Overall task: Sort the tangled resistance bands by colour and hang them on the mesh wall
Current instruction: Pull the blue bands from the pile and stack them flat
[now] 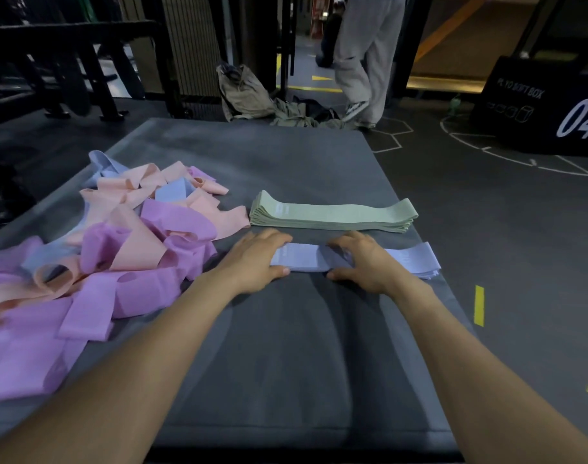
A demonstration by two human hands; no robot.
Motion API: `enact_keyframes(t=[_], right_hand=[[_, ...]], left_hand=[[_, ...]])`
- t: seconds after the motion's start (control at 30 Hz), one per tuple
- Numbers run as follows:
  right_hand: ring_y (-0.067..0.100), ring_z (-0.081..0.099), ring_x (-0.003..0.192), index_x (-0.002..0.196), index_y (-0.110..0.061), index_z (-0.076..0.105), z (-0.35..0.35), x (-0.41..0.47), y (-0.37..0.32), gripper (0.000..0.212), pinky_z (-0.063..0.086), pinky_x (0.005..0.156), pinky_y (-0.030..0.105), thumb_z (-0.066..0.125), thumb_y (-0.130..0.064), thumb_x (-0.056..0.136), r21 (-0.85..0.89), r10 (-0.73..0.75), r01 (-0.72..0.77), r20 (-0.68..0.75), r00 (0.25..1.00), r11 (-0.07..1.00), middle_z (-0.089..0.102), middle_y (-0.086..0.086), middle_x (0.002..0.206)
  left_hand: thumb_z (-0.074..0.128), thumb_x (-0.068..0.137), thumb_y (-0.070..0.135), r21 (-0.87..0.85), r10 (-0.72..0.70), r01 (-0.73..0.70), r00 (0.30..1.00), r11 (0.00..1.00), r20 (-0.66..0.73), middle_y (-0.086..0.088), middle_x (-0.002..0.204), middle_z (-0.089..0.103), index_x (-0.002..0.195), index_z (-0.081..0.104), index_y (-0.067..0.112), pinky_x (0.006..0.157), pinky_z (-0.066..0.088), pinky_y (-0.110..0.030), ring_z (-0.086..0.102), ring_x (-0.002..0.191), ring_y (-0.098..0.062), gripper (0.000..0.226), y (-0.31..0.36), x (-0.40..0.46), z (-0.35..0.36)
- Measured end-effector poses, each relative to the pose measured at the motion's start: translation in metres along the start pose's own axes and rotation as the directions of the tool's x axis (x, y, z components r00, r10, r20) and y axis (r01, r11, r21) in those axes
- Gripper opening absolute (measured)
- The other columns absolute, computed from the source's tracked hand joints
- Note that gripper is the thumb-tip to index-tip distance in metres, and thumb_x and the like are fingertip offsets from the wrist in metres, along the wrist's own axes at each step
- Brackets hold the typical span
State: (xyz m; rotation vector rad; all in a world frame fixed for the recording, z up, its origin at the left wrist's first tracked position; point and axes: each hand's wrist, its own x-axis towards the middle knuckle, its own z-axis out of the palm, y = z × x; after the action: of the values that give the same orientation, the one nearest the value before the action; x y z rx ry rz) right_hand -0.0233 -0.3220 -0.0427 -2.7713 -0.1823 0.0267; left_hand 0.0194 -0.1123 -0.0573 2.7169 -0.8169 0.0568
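Note:
A flat stack of pale blue bands (409, 259) lies on the grey mat (286, 346), right of centre. My left hand (256, 259) rests on its left end with fingers laid flat and thumb along the near edge. My right hand (363, 262) presses on the middle of the same stack, fingers flat on top. Just behind lies a neat stack of green bands (332, 214). At the left sprawls a tangled heap of purple, peach and a few blue bands (118, 242).
The mat's right edge drops to a dark floor with yellow tape marks (479, 305). A black plyo box (547, 105) stands at the far right. A person's legs (363, 61) and bags (245, 92) are beyond the mat. Dark racks (68, 51) stand at the back left.

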Motion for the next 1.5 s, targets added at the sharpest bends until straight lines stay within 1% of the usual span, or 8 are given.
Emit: enact_keyframes(t=[0.17, 0.47, 0.87, 1.03, 1.2, 1.33, 1.43, 1.5], right_hand=[[0.025, 0.046, 0.121, 0.134, -0.013, 0.050, -0.001, 0.009, -0.045, 0.052, 0.036, 0.100, 0.030, 0.066, -0.021, 0.085, 0.052, -0.072, 0.077, -0.093, 0.993, 0.996, 0.048, 0.008, 0.130], [0.028, 0.058, 0.107, 0.120, -0.004, 0.061, 0.019, 0.023, -0.172, 0.036, 0.042, 0.094, 0.031, 0.064, -0.011, 0.085, 0.224, -0.233, 0.272, -0.186, 0.954, 0.936, 0.062, 0.015, 0.117], [0.026, 0.056, 0.106, 0.114, -0.006, 0.063, 0.081, 0.054, -0.314, 0.029, 0.039, 0.090, 0.027, 0.059, -0.009, 0.086, 0.242, -0.389, 0.412, -0.141, 0.911, 0.878, 0.058, 0.013, 0.116], [0.032, 0.056, 0.099, 0.098, 0.003, 0.065, 0.106, 0.085, -0.349, 0.021, 0.046, 0.086, 0.041, 0.054, -0.005, 0.082, 0.172, -0.359, 0.379, -0.133, 0.924, 0.909, 0.061, 0.017, 0.105], [0.034, 0.057, 0.101, 0.066, -0.014, 0.047, 0.125, 0.104, -0.365, 0.020, 0.041, 0.071, 0.033, 0.055, -0.012, 0.084, 0.057, -0.308, 0.306, 0.025, 0.951, 0.950, 0.061, 0.017, 0.105], [0.033, 0.053, 0.107, 0.076, -0.012, 0.053, 0.129, 0.105, -0.367, 0.014, 0.037, 0.073, 0.031, 0.058, -0.017, 0.087, -0.069, -0.302, 0.314, 0.139, 0.943, 0.947, 0.057, 0.019, 0.114], [0.032, 0.055, 0.103, 0.061, -0.017, 0.032, 0.127, 0.105, -0.369, 0.036, 0.037, 0.070, 0.030, 0.058, -0.020, 0.086, -0.062, -0.280, 0.295, 0.181, 0.943, 0.954, 0.059, 0.019, 0.112], [0.029, 0.057, 0.092, 0.063, -0.016, 0.036, 0.128, 0.107, -0.371, 0.031, 0.038, 0.067, 0.029, 0.059, -0.021, 0.084, 0.024, -0.229, 0.229, 0.168, 0.959, 0.973, 0.062, 0.017, 0.109]], left_hand=[[0.059, 0.089, 0.019, -0.156, -0.051, 0.022, 0.981, 0.987, -0.187, -0.001, 0.140, 0.043, 0.134, 0.046, 0.017, 0.106, 0.032, -0.031, 0.038, 0.131, -0.020, 0.046, -0.005, -0.023, -0.033], [0.061, 0.085, 0.006, -0.180, -0.219, 0.158, 0.890, 0.971, -0.401, -0.008, 0.121, 0.059, 0.117, 0.061, 0.009, 0.099, 0.037, -0.029, 0.053, 0.114, -0.025, 0.032, -0.076, -0.105, -0.086], [0.064, 0.081, 0.007, -0.288, -0.641, 0.574, 0.652, 0.766, -0.405, -0.019, 0.113, 0.056, 0.114, 0.063, 0.006, 0.092, 0.044, -0.040, 0.055, 0.105, -0.037, 0.033, -0.205, -0.214, -0.108], [0.059, 0.086, 0.008, -0.352, -0.685, 0.588, 0.636, 0.728, -0.356, -0.013, 0.120, 0.053, 0.117, 0.061, 0.007, 0.093, 0.044, -0.036, 0.056, 0.108, -0.032, 0.032, -0.223, -0.215, -0.099], [0.057, 0.087, 0.008, -0.408, -0.695, 0.566, 0.637, 0.716, -0.335, -0.010, 0.125, 0.051, 0.121, 0.058, 0.007, 0.095, 0.043, -0.033, 0.054, 0.111, -0.028, 0.034, -0.233, -0.209, -0.095], [0.058, 0.088, 0.011, -0.437, -0.710, 0.568, 0.631, 0.697, -0.311, -0.009, 0.125, 0.051, 0.121, 0.057, 0.006, 0.097, 0.043, -0.036, 0.054, 0.111, -0.026, 0.034, -0.238, -0.210, -0.091], [0.058, 0.088, 0.013, -0.434, -0.715, 0.576, 0.631, 0.692, -0.301, -0.010, 0.125, 0.051, 0.120, 0.058, 0.007, 0.096, 0.044, -0.036, 0.054, 0.111, -0.026, 0.032, -0.237, -0.210, -0.089], [0.058, 0.088, 0.012, -0.447, -0.723, 0.578, 0.622, 0.683, -0.301, -0.010, 0.125, 0.052, 0.120, 0.058, 0.007, 0.095, 0.044, -0.035, 0.054, 0.111, -0.026, 0.032, -0.235, -0.210, -0.090]])
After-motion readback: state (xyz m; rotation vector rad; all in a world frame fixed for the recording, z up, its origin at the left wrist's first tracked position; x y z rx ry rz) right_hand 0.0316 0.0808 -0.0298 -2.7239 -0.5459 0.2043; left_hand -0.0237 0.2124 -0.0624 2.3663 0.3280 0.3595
